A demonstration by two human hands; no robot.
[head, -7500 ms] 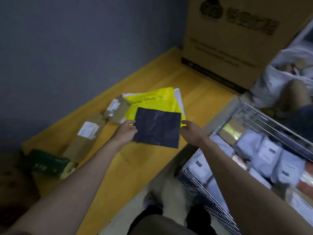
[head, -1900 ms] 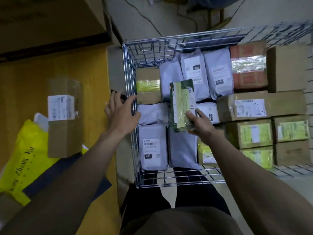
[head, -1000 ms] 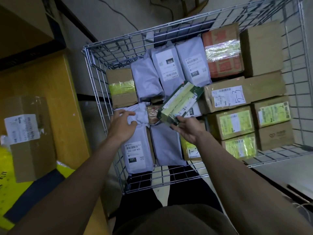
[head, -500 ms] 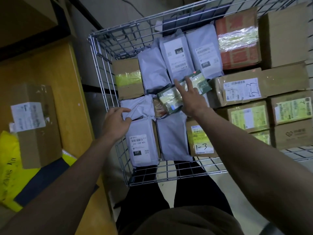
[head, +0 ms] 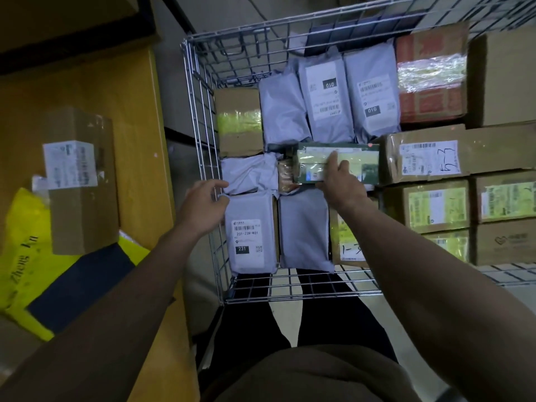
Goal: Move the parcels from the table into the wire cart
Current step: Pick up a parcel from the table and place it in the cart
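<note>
Here, beside a yellow table (head: 95,91), the right hand (head: 340,184) presses flat fingers on a green parcel (head: 319,161) in the wire cart (head: 200,91).

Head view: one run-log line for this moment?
stage: placing | right hand: fingers flat on green box in wire cart | left hand: at cart side wall | table: brown box, yellow mailer remain

A large cardboard box (head: 66,15) with a dark printed band along its lower edge stands at the far end of the tabletop, upper left of the view. The floor (head: 232,10) beyond it is pale and smooth, and a dark cable (head: 255,11) runs across it. A dark strip (head: 177,134) crosses the gap below the table edge. The person's dark trousers (head: 333,314) and brown top (head: 313,375) fill the lower centre.
</note>
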